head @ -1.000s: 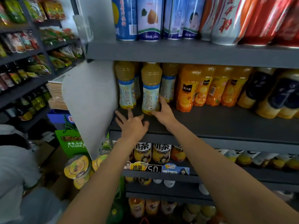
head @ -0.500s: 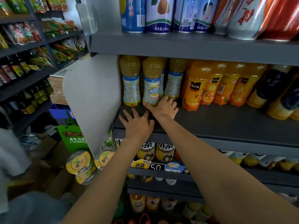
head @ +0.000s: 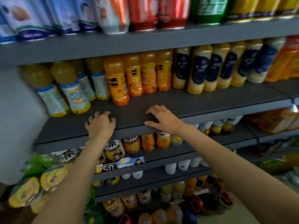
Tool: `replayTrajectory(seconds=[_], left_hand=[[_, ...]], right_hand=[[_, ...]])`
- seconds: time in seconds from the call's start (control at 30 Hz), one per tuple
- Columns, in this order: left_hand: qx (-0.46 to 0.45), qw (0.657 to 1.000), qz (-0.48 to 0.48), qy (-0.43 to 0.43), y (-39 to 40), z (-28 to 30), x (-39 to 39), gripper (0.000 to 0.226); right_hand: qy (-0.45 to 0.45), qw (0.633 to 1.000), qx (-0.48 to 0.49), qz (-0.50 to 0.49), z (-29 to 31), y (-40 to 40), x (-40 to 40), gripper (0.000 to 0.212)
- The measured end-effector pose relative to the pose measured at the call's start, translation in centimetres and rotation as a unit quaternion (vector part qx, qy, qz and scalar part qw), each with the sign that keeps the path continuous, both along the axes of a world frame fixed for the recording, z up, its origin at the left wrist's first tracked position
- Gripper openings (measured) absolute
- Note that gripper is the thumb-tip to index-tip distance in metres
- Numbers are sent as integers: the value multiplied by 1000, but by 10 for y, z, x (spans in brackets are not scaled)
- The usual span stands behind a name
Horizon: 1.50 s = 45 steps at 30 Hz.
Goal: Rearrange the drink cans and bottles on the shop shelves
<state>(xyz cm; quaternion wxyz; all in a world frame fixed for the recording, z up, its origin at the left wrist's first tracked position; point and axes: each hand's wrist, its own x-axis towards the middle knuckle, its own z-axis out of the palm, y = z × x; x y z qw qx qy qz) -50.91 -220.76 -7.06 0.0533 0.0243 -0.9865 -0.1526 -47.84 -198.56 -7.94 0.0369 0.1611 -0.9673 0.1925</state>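
Drink bottles stand at the back of the grey middle shelf (head: 186, 102), out past our fingers, and neither hand has one: our left hand (head: 101, 124) hovers over the front of the board with its fingers curled and clamped on nothing, while our right hand (head: 161, 119) lies at the shelf's front lip, fingers loosely spread and thumb along the edge, also holding nothing. We judge the main danger to be the nearest orange juice bottle (head: 119, 83), which stands forward of its row and just beyond the bare strip ahead of us; a quick reach past it could clip its base and tip it into its neighbours or off the front. To its left, the yellow bottles with pale blue labels (head: 76, 92) stand close together, so knocking one would likely send the next over too. Further right, the dark-labelled bottles (head: 199, 70) crowd tightly, leaving little room for fingers between them. The shelf overhead, loaded with cans (head: 142, 13), hangs low over the caps, so we think a bottle lifted straight up could strike its underside. Motion blur hides the finer detail.
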Motion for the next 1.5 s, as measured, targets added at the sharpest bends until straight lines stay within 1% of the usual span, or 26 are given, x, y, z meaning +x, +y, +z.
replayTrajectory(seconds=[0.07, 0.1, 0.13, 0.2, 0.23, 0.3, 0.33, 0.4, 0.5, 0.57, 0.63, 0.73, 0.8, 0.9, 1.0, 1.1, 1.2, 1.23, 1.3, 1.37, 1.43, 1.5], left_hand=[[3, 995, -101, 10, 77, 1, 12, 37], [3, 989, -150, 17, 131, -1, 22, 35], [4, 984, -179, 26, 157, -1, 28, 34], [10, 970, -239, 46, 252, -6, 55, 32], [13, 962, -267, 54, 300, -9, 71, 31], [23, 938, -340, 69, 395, -15, 106, 30], [30, 923, -378, 63, 438, -18, 125, 29], [35, 897, -439, 43, 515, -26, 158, 28], [7, 875, -484, 25, 611, -36, 189, 29], [7, 859, -512, 15, 668, -42, 199, 32], [8, 847, -532, 2, 722, -46, 207, 34], [4, 836, -549, -2, 804, -55, 213, 36], [0, 830, -557, 12, 860, -61, 211, 36], [37, 828, -558, 42, 948, -66, 201, 34], [46, 825, -561, 45, 1035, -60, 201, 32], [33, 803, -594, 40, 1126, -45, 207, 32], [44, 786, -614, 55, 1206, -32, 212, 33], [43, 785, -614, 67, 1231, -31, 215, 34], [33, 795, -600, 87, 1279, -33, 221, 37], [23, 804, -588, 83, 1328, -41, 226, 40], [9, 803, -590, 76, 1383, -51, 230, 44], [-7, 802, -594, 62, 1438, -59, 236, 48]], right_hand=[[23, 998, 45, -25, -1, 69, 29, 52], [28, 996, 66, -49, -1, 117, 51, 53], [29, 994, 81, -66, -1, 143, 62, 53], [5, 983, 117, -139, -4, 235, 109, 52], [-32, 975, 124, -183, -7, 283, 134, 53], [-116, 947, 116, -277, -18, 382, 190, 53], [-153, 931, 109, -314, -24, 427, 220, 53], [-195, 902, 106, -370, -31, 503, 275, 58], [-204, 871, 88, -438, -35, 588, 339, 68], [-191, 862, 63, -465, -37, 633, 371, 54], [-199, 851, 39, -485, -43, 674, 395, 45], [-204, 845, -6, -495, -54, 737, 414, 46], [-201, 842, -27, -500, -59, 787, 420, 47], [-207, 833, -29, -513, -57, 869, 427, 45], [-209, 822, -31, -529, -43, 949, 431, 44], [-178, 810, -52, -556, -30, 1022, 437, 40], [-158, 805, -88, -566, -30, 1095, 440, 37], [-149, 801, -104, -571, -33, 1119, 441, 36], [-121, 783, -147, -592, -39, 1169, 443, 39], [-80, 768, -181, -609, -50, 1222, 444, 44], [-49, 764, -195, -613, -62, 1277, 446, 49], [-38, 764, -212, -609, -74, 1334, 449, 52]])
